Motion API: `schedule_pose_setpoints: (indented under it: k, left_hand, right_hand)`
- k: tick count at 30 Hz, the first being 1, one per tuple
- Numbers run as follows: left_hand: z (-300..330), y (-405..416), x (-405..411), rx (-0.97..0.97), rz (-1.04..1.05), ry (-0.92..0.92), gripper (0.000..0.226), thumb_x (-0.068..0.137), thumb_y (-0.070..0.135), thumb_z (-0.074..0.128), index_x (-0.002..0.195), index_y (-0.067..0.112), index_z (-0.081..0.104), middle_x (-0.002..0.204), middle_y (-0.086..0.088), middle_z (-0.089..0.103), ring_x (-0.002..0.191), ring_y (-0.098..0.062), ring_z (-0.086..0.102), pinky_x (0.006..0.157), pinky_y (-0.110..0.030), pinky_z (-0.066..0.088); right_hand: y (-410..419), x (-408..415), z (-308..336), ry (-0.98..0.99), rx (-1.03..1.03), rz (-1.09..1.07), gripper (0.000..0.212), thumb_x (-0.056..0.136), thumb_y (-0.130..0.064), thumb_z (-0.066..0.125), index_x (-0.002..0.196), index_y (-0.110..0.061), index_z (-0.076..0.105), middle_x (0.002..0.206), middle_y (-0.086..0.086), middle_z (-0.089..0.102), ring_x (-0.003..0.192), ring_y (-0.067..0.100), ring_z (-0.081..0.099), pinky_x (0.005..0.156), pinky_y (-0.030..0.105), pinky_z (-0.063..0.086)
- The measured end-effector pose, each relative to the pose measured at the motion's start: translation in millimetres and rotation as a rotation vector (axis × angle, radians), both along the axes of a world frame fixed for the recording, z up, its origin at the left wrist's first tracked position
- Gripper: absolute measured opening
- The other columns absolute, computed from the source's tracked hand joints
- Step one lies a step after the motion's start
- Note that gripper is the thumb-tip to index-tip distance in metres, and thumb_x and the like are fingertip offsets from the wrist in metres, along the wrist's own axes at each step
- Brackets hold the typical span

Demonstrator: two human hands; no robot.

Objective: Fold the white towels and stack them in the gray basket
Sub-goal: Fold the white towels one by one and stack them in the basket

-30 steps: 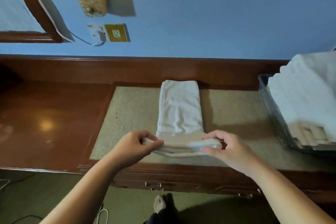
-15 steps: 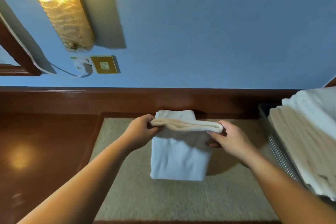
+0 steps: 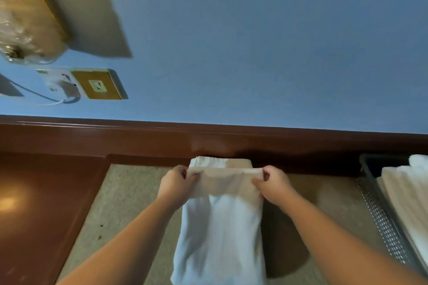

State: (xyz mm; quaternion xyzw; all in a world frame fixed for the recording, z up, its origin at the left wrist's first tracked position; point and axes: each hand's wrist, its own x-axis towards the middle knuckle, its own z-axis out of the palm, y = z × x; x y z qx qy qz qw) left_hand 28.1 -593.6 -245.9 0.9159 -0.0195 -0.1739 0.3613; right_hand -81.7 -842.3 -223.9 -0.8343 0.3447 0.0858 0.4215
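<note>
Your left hand (image 3: 175, 183) and right hand (image 3: 273, 184) each pinch an end of the white towel (image 3: 220, 227) on the bench (image 3: 129, 192), bringing it over to its far edge. This fold looks nearly done. Folded towels (image 3: 407, 194) already sit in the gray basket (image 3: 382, 217); this one must go in too.

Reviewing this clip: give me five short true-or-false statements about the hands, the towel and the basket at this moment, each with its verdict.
1. Both hands pinch the towel's far edge. True: left hand, right hand.
2. The gray basket is empty. False: it holds folded white towels.
3. The towel lies on a beige mat. True.
4. The basket stands to the person's left. False: it stands to the right.
5. The wall is blue. True.
</note>
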Motion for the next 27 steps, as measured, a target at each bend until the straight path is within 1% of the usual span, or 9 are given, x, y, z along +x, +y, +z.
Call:
schedule_pose_setpoints:
  k: [4,7,9,11,14,17,21,25,27]
  left_hand:
    - [-9.0,-22.8,30.8,-0.078,0.114,-0.085,0.023,0.092,0.044,0.072,0.105,0.024,0.068,0.088,0.015,0.067,0.085,-0.010,0.064,0.068,-0.030,0.046]
    - [-18.8,-38.9,42.3,-0.013,0.120,-0.085,0.039,0.098,0.042,0.065,0.129,0.019,0.057,0.116,0.000,0.065,0.111,-0.026,0.061,0.086,-0.036,0.049]
    - [-29.0,-45.6,29.4,0.192,-0.005,-0.167,0.053,0.102,0.045,0.057,0.147,0.019,0.044,0.139,-0.007,0.050,0.127,-0.031,0.046,0.102,-0.042,0.044]
    - [-41.6,-47.7,-1.1,0.321,-0.228,-0.289,0.055,0.105,0.047,0.045,0.155,0.029,0.034,0.154,-0.001,0.038,0.139,-0.026,0.037,0.110,-0.042,0.041]
    - [-64.0,-43.8,-39.2,0.417,-0.509,-0.213,0.057,0.108,0.051,0.029,0.163,0.038,0.017,0.174,0.003,0.008,0.159,-0.022,0.009,0.125,-0.042,0.019]
    - [-80.1,-35.0,-44.3,0.462,-0.557,-0.139,0.064,0.108,0.058,0.014,0.165,0.037,-0.005,0.173,0.003,-0.018,0.159,-0.018,-0.016,0.129,-0.039,-0.003]
    - [-87.8,-28.4,-30.8,0.525,-0.664,-0.117,0.063,0.107,0.061,0.004,0.160,0.040,-0.022,0.167,0.003,-0.032,0.156,-0.018,-0.026,0.129,-0.043,-0.008]
    - [-82.2,-29.5,-30.0,0.585,-0.668,-0.107,0.062,0.108,0.055,0.003,0.159,0.036,-0.027,0.165,-0.001,-0.035,0.156,-0.022,-0.027,0.129,-0.046,-0.009]
    - [-71.7,-34.0,-41.1,0.526,-0.595,-0.124,0.063,0.110,0.051,0.006,0.162,0.029,-0.021,0.167,-0.006,-0.032,0.155,-0.022,-0.028,0.128,-0.043,-0.013]
  right_hand:
    - [-20.1,39.0,-27.3,-0.052,0.028,-0.124,0.018,0.097,-0.028,0.069,0.113,-0.022,0.065,0.102,-0.002,0.067,0.093,0.020,0.065,0.083,0.043,0.060]
    - [-25.2,58.1,-42.9,-0.068,0.030,-0.210,0.037,0.097,-0.024,0.066,0.133,-0.020,0.058,0.119,0.003,0.064,0.101,0.024,0.065,0.087,0.043,0.059]
    - [-14.5,55.7,-50.2,-0.041,-0.098,-0.238,0.051,0.097,-0.022,0.064,0.145,-0.021,0.046,0.137,0.008,0.051,0.106,0.030,0.064,0.085,0.037,0.054]
    - [12.9,37.3,-57.6,-0.058,-0.227,-0.183,0.052,0.096,-0.022,0.063,0.144,-0.022,0.044,0.143,0.008,0.040,0.110,0.031,0.061,0.085,0.038,0.053]
    - [54.0,3.2,-79.3,-0.090,-0.397,0.067,0.056,0.096,-0.026,0.057,0.150,-0.032,0.042,0.156,0.004,0.032,0.135,0.030,0.044,0.104,0.043,0.048]
    - [57.3,-6.5,-96.2,0.040,-0.313,0.026,0.054,0.105,-0.035,0.045,0.158,-0.039,0.033,0.154,0.007,0.032,0.137,0.029,0.038,0.108,0.041,0.043]
    - [41.6,0.8,-104.2,-0.030,-0.252,0.024,0.050,0.106,-0.023,0.044,0.156,-0.027,0.044,0.135,0.004,0.038,0.121,0.024,0.046,0.105,0.037,0.045]
    - [40.3,5.4,-91.4,0.024,-0.319,0.061,0.050,0.106,-0.023,0.044,0.156,-0.029,0.042,0.145,0.003,0.036,0.130,0.025,0.042,0.105,0.039,0.047]
    - [46.8,3.9,-79.5,0.084,-0.401,0.057,0.056,0.104,-0.025,0.045,0.158,-0.035,0.034,0.162,0.003,0.025,0.145,0.030,0.029,0.113,0.042,0.042]
